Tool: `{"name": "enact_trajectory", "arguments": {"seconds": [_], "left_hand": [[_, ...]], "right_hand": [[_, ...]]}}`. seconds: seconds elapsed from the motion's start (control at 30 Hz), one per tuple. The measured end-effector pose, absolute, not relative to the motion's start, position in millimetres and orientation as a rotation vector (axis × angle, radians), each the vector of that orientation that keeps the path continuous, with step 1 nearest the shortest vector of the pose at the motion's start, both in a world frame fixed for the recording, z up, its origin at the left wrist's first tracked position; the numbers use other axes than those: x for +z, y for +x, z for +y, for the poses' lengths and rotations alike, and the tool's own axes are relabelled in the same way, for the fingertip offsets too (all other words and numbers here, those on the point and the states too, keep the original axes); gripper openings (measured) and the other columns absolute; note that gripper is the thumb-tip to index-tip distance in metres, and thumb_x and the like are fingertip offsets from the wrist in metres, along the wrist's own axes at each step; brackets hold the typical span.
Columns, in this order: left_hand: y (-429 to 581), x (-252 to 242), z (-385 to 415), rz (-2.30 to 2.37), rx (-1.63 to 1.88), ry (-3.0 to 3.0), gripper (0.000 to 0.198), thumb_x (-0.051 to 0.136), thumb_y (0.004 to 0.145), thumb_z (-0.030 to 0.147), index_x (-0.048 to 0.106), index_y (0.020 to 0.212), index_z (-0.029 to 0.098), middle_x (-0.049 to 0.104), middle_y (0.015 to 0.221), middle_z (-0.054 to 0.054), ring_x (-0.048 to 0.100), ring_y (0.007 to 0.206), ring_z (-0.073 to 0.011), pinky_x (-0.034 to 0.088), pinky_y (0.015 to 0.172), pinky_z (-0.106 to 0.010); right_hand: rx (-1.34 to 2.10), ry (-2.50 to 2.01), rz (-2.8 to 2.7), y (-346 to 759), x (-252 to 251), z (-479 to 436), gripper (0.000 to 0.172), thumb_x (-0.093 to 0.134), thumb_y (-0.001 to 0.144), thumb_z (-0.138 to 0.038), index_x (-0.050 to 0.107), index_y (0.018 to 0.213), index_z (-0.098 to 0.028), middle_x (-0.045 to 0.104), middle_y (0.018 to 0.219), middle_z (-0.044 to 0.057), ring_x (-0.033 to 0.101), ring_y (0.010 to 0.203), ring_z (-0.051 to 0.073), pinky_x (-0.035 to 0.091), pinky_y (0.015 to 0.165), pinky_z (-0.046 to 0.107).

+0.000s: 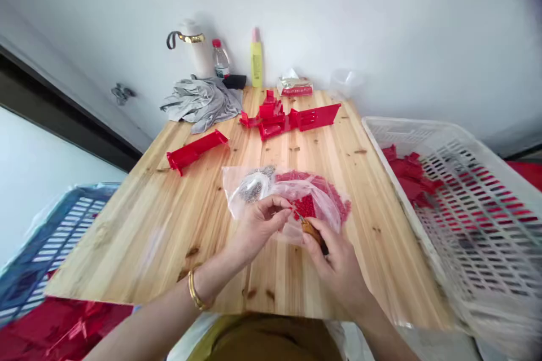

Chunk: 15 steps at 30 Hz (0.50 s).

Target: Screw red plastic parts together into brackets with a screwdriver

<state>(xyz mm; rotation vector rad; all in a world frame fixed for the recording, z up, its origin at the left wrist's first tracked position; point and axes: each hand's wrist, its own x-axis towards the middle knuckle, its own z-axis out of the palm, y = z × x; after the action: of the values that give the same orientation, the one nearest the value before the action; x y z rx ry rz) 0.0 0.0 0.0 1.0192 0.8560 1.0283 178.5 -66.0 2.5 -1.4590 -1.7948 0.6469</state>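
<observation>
My left hand (267,220) pinches something very small, with a red tip showing at its fingertips. My right hand (334,251) is closed round the amber handle of a screwdriver-like tool (311,230), whose thin metal tip meets the left fingertips. Both hands are above clear plastic bags near the table's middle. One bag (328,203) holds many tiny red pieces (304,208); the other holds small grey metal parts (253,187). Beyond the hands lie a long red plastic part (197,150) and a cluster of similar red parts (275,118).
A white crate (461,237) of red parts stands at the right; a blue crate (63,237) is at the left, with red parts (76,327) below. Along the wall are a grey cloth (203,101), white jug (199,53), water bottle (221,59), yellow bottle (256,62) and tissue pack (295,88).
</observation>
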Motion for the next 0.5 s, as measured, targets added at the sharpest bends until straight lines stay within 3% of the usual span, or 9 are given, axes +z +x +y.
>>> {"name": "enact_trajectory", "arguments": {"seconds": [0.27,0.5], "left_hand": [[-9,1,-9,0.918,1.085,1.126,0.017,0.073,0.082,0.029,0.065,0.087,0.015,0.06,0.085,-0.003,0.054,0.071,-0.0104,0.046,0.058,-0.02],[-12,-3,-11,0.801,1.03,1.025,0.02,0.075,0.082,0.03,0.064,0.089,0.014,0.061,0.083,-0.002,0.053,0.064,-0.008,0.048,0.056,-0.019]], "right_hand": [[0.631,-1.345,-1.906,171,9,-60,0.027,0.05,0.1,-0.021,0.059,0.124,-0.02,0.075,0.109,0.008,0.072,0.095,0.019,0.059,0.082,0.028],[0.681,-1.326,-1.921,172,9,-64,0.029,0.05,0.099,-0.02,0.059,0.127,-0.022,0.073,0.115,0.007,0.071,0.101,0.019,0.06,0.087,0.029]]}}
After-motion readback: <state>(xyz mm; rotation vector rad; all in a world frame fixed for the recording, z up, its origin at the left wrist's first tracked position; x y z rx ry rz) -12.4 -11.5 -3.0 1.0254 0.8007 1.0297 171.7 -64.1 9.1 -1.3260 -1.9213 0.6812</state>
